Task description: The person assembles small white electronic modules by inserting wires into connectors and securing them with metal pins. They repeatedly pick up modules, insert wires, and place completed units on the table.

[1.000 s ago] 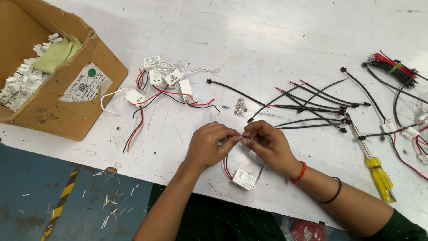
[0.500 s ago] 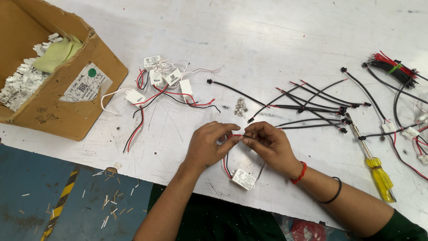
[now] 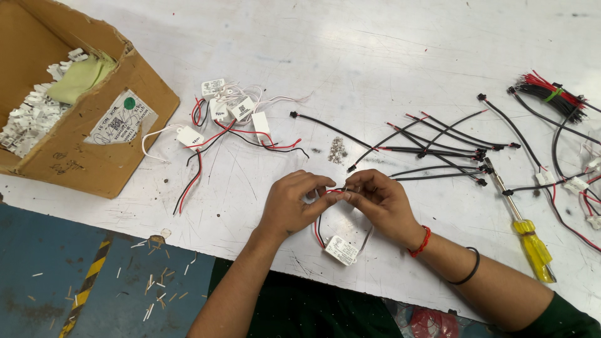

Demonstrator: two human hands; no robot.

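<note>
Left hand point(image 3: 294, 203) and right hand point(image 3: 379, 200) meet fingertip to fingertip over the table point(image 3: 388, 56), both pinched shut on the red/black wires point(image 3: 318, 228) of a small white module point(image 3: 342, 250) lying just below. Pinch grip looks meant to keep the wire ends aligned. Cardboard box point(image 3: 94, 150) at left holds white parts point(image 3: 28, 116) and a green cloth point(image 3: 81, 76). Screwdriver point(image 3: 523, 219) lies right.

Matt, scuffed white table point(image 3: 388, 56). At ten o'clock, a rough brown cardboard box point(image 3: 75, 156) holding white plastic parts point(image 3: 28, 119). At three o'clock, a screwdriver point(image 3: 523, 219) with shiny metal shaft and glossy yellow plastic handle. Smooth black rubbery cables point(image 3: 432, 150) lie nearby.
</note>
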